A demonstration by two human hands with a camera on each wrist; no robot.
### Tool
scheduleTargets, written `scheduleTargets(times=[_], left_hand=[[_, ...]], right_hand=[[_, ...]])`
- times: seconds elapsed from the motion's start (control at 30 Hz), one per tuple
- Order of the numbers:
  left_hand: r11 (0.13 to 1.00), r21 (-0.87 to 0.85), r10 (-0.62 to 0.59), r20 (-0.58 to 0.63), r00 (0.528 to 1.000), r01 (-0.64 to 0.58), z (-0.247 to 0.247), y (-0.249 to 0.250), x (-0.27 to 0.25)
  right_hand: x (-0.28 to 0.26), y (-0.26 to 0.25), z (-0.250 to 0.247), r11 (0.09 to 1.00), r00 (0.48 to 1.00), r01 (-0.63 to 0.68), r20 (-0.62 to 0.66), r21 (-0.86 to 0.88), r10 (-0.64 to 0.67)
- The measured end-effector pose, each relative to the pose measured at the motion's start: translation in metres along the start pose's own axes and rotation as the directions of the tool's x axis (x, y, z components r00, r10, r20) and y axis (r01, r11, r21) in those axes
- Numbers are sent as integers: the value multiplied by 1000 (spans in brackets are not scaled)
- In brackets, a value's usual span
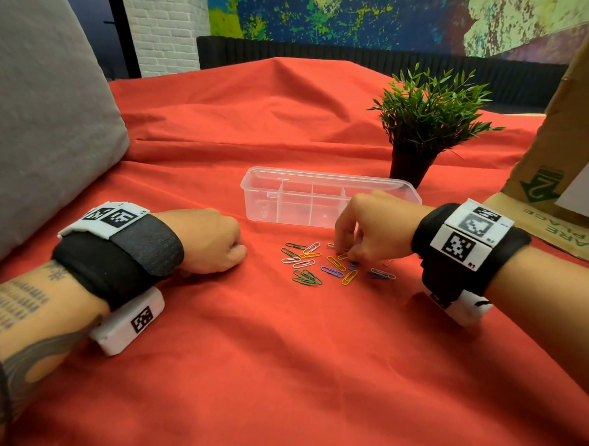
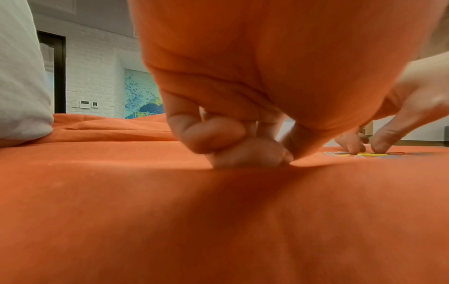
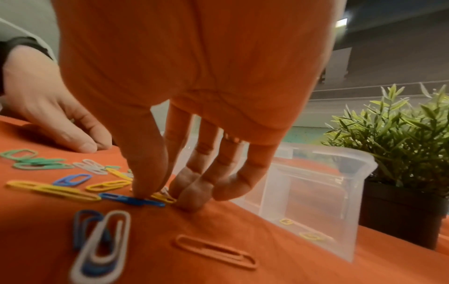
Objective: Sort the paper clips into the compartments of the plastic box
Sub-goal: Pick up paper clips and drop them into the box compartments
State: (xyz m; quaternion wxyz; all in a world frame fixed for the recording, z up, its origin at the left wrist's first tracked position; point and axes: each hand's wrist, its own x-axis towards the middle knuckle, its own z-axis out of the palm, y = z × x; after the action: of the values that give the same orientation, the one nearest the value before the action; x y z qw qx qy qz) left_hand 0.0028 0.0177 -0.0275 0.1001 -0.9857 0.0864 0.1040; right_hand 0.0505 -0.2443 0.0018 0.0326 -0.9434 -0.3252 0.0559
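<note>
Several coloured paper clips (image 1: 310, 261) lie scattered on the red cloth in front of the clear plastic box (image 1: 261, 204), which stands open with dividers. My right hand (image 1: 347, 254) reaches down into the pile. In the right wrist view its thumb presses a blue clip (image 3: 116, 198), and its straight fingertips (image 3: 189, 198) touch the cloth beside a yellow clip (image 3: 162, 198); both clips lie flat. Two yellow clips (image 3: 286, 221) show through the wall of the box (image 3: 316, 192). My left hand (image 1: 215, 240) rests on the cloth left of the pile, curled in a fist (image 2: 230, 146) that holds nothing.
A potted plant (image 1: 427, 113) stands just behind the box's right end. A grey cushion (image 1: 35, 117) fills the left side. A cardboard box (image 1: 563, 174) stands at the right. Near my right wrist lie an orange clip (image 3: 216, 251) and a white clip (image 3: 102, 246).
</note>
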Motion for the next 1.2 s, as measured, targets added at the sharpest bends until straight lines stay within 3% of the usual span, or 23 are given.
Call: scheduleTargets(times=[0.5,0.7,0.87,0.97,1.1,1.2], left_hand=[[1000,-13,-1,-1,1000,1,2,0,-1],[1000,-9,4,-1,1000,-4,2,-2,-2],[1000,-15,2,0,1000,-2,2,-2,-2],[1000,-9,3,2,1000,-3,2,-2,-2],[1000,-13,5,-1,1000,-5,1,-1,-3],[1000,-11,1,-2,1000,-1,1,0,-4]], right_hand=[[2,-6,8,995,1000,14,14,-100,-13],[-6,21,-19,997,962,13,-274,79,9],[-9,60,-41,972,840,-58,-515,228,171],[-6,76,-41,966,808,-116,-544,232,228],[5,79,-34,967,839,-170,-487,188,242],[13,79,-29,964,832,-212,-487,160,264]])
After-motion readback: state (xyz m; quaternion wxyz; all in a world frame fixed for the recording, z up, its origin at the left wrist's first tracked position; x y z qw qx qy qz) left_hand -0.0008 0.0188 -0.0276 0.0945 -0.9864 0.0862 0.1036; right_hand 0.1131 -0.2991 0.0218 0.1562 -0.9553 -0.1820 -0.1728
